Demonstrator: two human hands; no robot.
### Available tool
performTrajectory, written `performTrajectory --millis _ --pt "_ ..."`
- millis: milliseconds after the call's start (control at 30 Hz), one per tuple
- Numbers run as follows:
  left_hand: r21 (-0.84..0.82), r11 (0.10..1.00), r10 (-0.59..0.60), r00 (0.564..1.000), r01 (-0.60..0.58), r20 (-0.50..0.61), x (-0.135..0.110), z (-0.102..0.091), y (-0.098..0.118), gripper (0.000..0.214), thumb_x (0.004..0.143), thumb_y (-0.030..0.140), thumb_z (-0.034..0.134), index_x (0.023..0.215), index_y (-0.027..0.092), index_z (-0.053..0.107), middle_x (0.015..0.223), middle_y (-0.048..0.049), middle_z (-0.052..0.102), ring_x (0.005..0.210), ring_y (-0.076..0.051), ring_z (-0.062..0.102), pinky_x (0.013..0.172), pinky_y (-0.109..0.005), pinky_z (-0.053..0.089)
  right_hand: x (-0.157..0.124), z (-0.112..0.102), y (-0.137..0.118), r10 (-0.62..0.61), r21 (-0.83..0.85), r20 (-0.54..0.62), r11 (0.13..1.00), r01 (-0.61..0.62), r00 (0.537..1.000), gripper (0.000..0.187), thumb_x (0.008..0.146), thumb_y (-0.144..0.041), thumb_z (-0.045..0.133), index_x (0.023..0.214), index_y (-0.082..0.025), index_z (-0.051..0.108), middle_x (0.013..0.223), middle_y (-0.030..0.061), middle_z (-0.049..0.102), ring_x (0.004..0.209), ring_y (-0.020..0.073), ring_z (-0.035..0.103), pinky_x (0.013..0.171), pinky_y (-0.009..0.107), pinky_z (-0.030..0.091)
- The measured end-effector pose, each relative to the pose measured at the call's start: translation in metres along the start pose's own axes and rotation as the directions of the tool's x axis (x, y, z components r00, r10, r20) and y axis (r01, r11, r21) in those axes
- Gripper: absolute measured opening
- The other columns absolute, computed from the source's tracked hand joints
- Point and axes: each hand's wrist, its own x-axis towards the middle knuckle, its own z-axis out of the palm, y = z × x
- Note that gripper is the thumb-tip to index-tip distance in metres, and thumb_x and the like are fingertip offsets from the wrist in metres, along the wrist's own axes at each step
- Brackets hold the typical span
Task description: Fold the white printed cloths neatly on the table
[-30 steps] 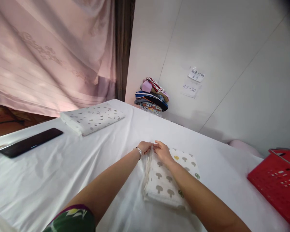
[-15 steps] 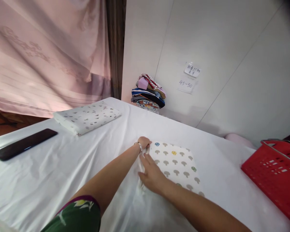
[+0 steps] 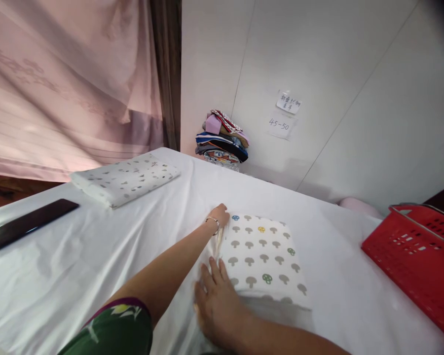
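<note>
A folded white cloth [image 3: 257, 246] printed with grey mushrooms and a few blue, yellow and green ones lies flat in front of me. My left hand [image 3: 219, 215], with a bracelet at the wrist, is closed at its far left corner; the fingertips are partly hidden. Along the near left edge of the cloth, my right hand [image 3: 218, 301] rests with fingers stretched out, the fingertips at the fold. Its lower edge is slightly smeared by motion.
A white sheet [image 3: 163, 256] covers the table. To the left lie another folded, spotted cloth [image 3: 129, 180] and a dark phone-like slab [image 3: 29, 222]. A red basket [image 3: 414, 266] stands at right. Stacked clothes [image 3: 224, 138] sit by the wall beneath paper notes [image 3: 281, 125].
My right hand has slid along the left edge of the cloth toward me, uncovering more of the print. The left hand stays at the far corner. The view has shifted slightly.
</note>
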Motion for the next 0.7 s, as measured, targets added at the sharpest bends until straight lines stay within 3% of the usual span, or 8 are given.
performTrajectory --millis 233,433,567,700 --pt "-0.020 0.999 -0.025 0.999 0.025 0.046 0.001 0.000 -0.002 0.029 0.087 0.031 0.050 0.112 0.015 0.051 0.104 -0.0074 0.059 0.087 -0.016 0.059 0.075 -0.034 0.049 0.001 -0.005 -0.005 -0.060 0.000 0.064 0.998 0.060 0.996 0.044 0.087 -0.028 0.040 0.124 -0.005 0.042 0.137 0.0244 0.033 0.131 0.0427 0.012 0.099 0.069 0.015" --pt "-0.073 0.997 -0.024 0.999 0.026 0.034 -0.006 -0.002 -0.009 0.032 0.087 0.037 0.046 0.108 0.014 0.053 0.085 -0.0050 0.065 0.066 -0.013 0.062 0.063 -0.026 0.049 0.002 -0.002 -0.006 -0.078 0.016 0.039 0.997 0.077 0.996 0.043 0.087 -0.027 0.039 0.125 -0.007 0.042 0.134 0.0207 0.039 0.132 0.0376 0.014 0.097 0.072 0.013" --pt "-0.038 0.999 0.036 0.999 -0.037 -0.032 -0.027 0.003 -0.008 0.046 0.078 0.044 0.056 0.113 0.015 0.049 0.099 -0.0081 0.064 0.083 -0.018 0.063 0.071 -0.025 0.048 0.001 0.000 -0.008 -0.073 0.025 0.022 0.997 0.073 0.997 0.043 0.085 -0.026 0.040 0.124 -0.007 0.042 0.134 0.0201 0.040 0.132 0.0357 0.016 0.098 0.071 0.012" --pt "0.073 0.990 0.127 0.987 -0.120 -0.102 -0.047 0.012 -0.004 0.048 0.077 0.027 0.059 0.120 0.012 0.045 0.118 -0.0134 0.054 0.108 -0.022 0.053 0.091 -0.029 0.039 0.002 0.000 -0.009 -0.066 0.022 -0.005 0.998 0.066 0.998 0.041 0.085 -0.022 0.038 0.122 -0.006 0.045 0.131 0.0202 0.042 0.130 0.0345 0.019 0.099 0.069 0.012"
